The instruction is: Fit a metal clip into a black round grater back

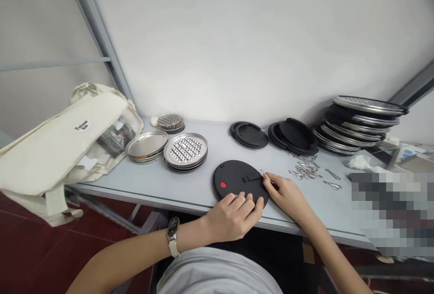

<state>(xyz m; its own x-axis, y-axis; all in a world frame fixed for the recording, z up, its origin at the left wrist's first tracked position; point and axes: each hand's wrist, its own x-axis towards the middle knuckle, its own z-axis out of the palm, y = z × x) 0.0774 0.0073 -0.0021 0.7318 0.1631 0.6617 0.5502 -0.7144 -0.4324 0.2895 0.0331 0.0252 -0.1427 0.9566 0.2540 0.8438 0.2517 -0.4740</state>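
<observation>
A black round disc (233, 179) with a red dot lies flat near the table's front edge. My left hand (233, 215) presses on its near rim, fingers curled and held together on top of it. My right hand (286, 194) sits at the disc's right edge and pinches a small metal wire clip (261, 172) against the rim. A black tab on the disc points toward that clip.
Loose metal clips (307, 170) lie right of the disc. Behind are stacks of black discs (249, 134) (293, 136), perforated metal plates (186, 150), plain metal plates (147, 146), and a tall mixed stack (359, 122). A cream bag (64, 142) hangs over the table's left end.
</observation>
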